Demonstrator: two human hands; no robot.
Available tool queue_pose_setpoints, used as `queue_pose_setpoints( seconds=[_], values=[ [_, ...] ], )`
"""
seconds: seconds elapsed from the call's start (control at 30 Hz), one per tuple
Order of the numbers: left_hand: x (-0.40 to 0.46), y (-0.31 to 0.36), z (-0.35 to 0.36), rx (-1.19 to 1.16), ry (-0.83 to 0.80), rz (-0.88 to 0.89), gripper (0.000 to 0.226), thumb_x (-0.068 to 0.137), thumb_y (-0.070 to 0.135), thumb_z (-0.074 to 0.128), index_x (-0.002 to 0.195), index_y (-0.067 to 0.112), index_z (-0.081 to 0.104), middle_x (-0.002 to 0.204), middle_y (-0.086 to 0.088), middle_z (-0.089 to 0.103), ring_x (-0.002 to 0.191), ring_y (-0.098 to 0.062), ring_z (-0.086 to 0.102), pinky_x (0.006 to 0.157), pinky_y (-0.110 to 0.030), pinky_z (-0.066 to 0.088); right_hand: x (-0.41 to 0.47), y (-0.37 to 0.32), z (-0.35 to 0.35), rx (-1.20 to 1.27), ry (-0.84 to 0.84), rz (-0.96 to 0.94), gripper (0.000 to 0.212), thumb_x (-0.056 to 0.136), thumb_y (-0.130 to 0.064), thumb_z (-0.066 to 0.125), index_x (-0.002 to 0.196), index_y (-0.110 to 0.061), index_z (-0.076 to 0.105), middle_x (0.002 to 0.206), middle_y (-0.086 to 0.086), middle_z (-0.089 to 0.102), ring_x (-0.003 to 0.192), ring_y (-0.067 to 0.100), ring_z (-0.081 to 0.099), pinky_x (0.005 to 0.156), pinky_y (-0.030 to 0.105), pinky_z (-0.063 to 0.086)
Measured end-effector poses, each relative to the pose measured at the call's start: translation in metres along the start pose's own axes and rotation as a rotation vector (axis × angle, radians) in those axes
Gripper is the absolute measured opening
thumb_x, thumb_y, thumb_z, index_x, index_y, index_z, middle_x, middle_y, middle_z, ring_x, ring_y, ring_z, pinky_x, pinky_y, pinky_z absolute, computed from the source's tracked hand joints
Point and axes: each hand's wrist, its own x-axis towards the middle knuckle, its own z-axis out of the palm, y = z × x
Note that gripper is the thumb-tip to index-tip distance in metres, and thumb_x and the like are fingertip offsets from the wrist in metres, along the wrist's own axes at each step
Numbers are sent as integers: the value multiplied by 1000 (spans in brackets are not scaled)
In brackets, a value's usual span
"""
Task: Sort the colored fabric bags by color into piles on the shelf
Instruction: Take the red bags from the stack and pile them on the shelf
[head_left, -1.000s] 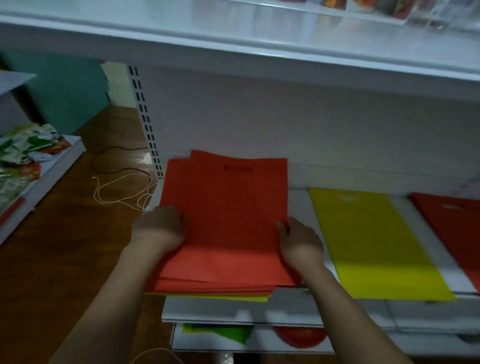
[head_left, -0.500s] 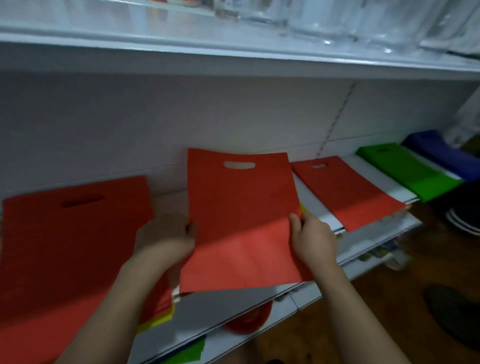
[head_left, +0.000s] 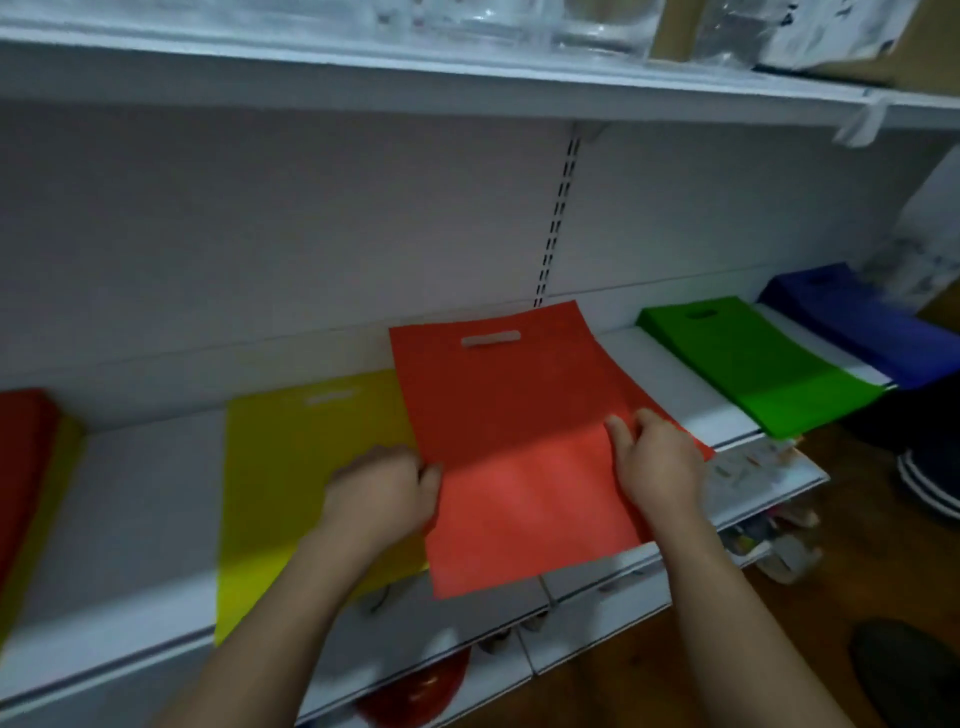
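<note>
Item one: red fabric bag (head_left: 519, 447), die-cut handle slot at the far end, held flat just above the white shelf (head_left: 130, 519). My left hand (head_left: 382, 493) had its grip curled on the bag's left edge; my right hand (head_left: 660, 467) pinched the right edge, thumb on top.

Item two: yellow bag (head_left: 301, 467), lying flat on the shelf, its right edge covered by the red bag and my left hand.

Item three: red pile (head_left: 23, 457) at the far left, over a yellow layer.

Item four: green pile (head_left: 753, 364) to the right, apart from the red bag; blue pile (head_left: 857, 327) beyond it, near the shelf end.

Item five: upper shelf (head_left: 363, 78) overhead, carrying clear packaged goods; slotted upright (head_left: 558, 218) on the back panel.

Item six: lower shelf with blurred goods, wooden floor (head_left: 831, 649) at the right.
</note>
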Motion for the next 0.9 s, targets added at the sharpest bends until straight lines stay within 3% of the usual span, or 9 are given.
queue_pose_setpoints(
  seconds=[0.07,0.23,0.43,0.63,0.9],
  values=[
    [10,26,8,11,-13,-24,50,97,54,37,102,11,63,111,-13,63,104,-30,62,79,-32,49,27,21,3,-12,-58,-24,38,96,-42,50,72,-11,49,83,19,65,86,38,60,64,36,31],
    [37,80,16,107,-63,-54,48,100,48,35,120,8,55,122,-15,59,111,-32,59,85,-33,47,83,58,20,-10,-182,-76,39,95,-43,52,100,-7,66,97,19,68,91,37,63,71,36,44],
    [60,114,32,196,-140,-97,47,102,47,30,121,10,54,123,-13,57,112,-32,58,85,-31,44,115,89,58,50,-190,-129,35,91,-38,60,83,-3,63,80,19,64,76,38,60,65,38,43],
    [77,122,37,140,-203,-216,51,99,53,33,120,12,56,126,-12,58,117,-30,56,88,-33,45,134,98,67,15,-303,-44,38,91,-48,56,93,-10,63,92,13,62,87,33,59,72,35,46],
    [89,137,43,134,-186,-271,53,98,55,34,120,13,56,125,-11,58,115,-29,57,86,-32,44,155,107,68,45,-366,-2,38,88,-47,61,98,-10,58,102,14,58,96,33,57,77,35,45]
  ],
)
